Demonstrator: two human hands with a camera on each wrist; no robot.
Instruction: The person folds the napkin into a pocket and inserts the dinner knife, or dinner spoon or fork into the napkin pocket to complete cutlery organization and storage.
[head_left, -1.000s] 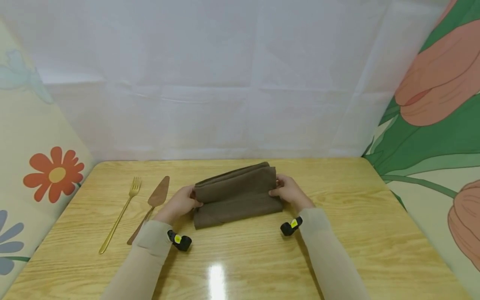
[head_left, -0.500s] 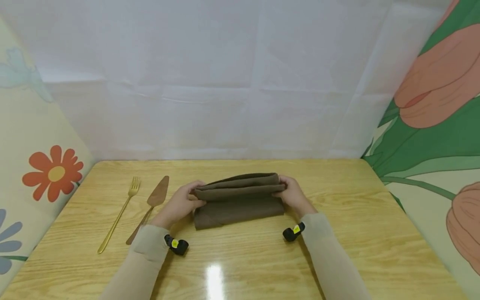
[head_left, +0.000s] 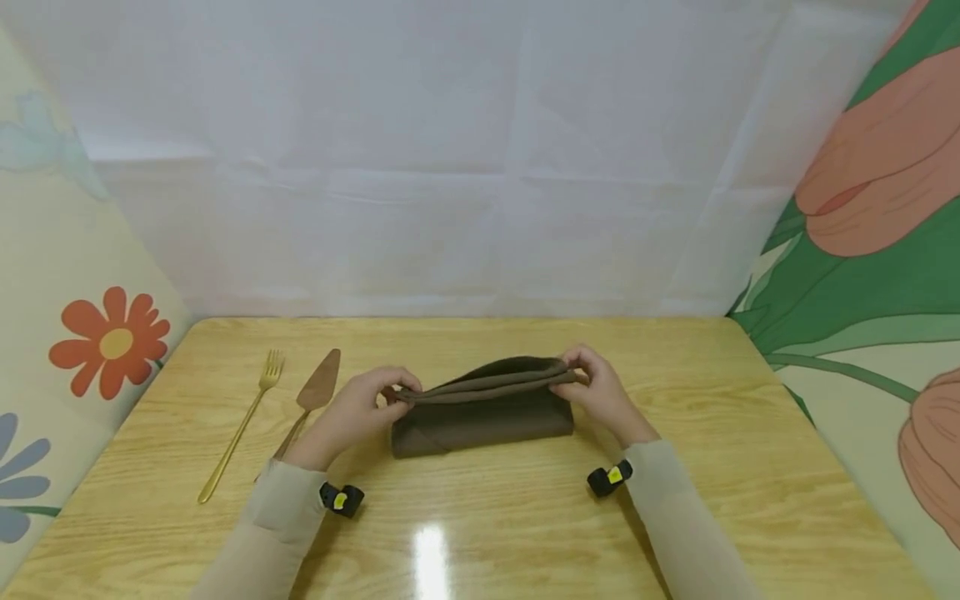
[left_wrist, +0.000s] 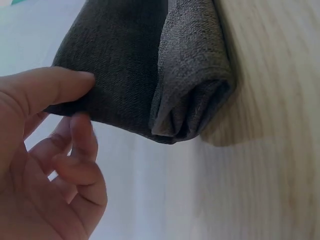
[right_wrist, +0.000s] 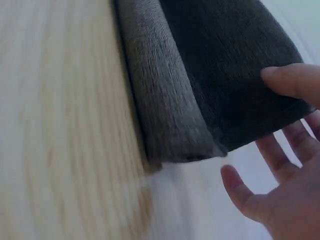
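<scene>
A dark brown cloth (head_left: 480, 427) lies folded across the middle of the table, its far part raised off the wood. My left hand (head_left: 358, 414) pinches the raised part at its left end, thumb on the near face and fingers behind. At the opposite end, my right hand (head_left: 600, 393) grips the same raised part between thumb and fingers. Seen from the left wrist, the near edge is a thick layered fold (left_wrist: 195, 55) resting on the wood. From the right wrist, the near fold (right_wrist: 167, 100) runs beside the lifted flap (right_wrist: 235, 65).
Left of the cloth lie a gold fork (head_left: 242, 429) and a copper-coloured cake server (head_left: 318, 383), its handle partly hidden by my left forearm. A white sheet (head_left: 465, 208) hangs behind the wooden table (head_left: 480, 533). Flower-patterned panels stand at both sides.
Both hands have brought the raised part of the cloth from leaning back to standing up and nearer me. The near fold has barely moved. Fork and cake server lie where they were.
</scene>
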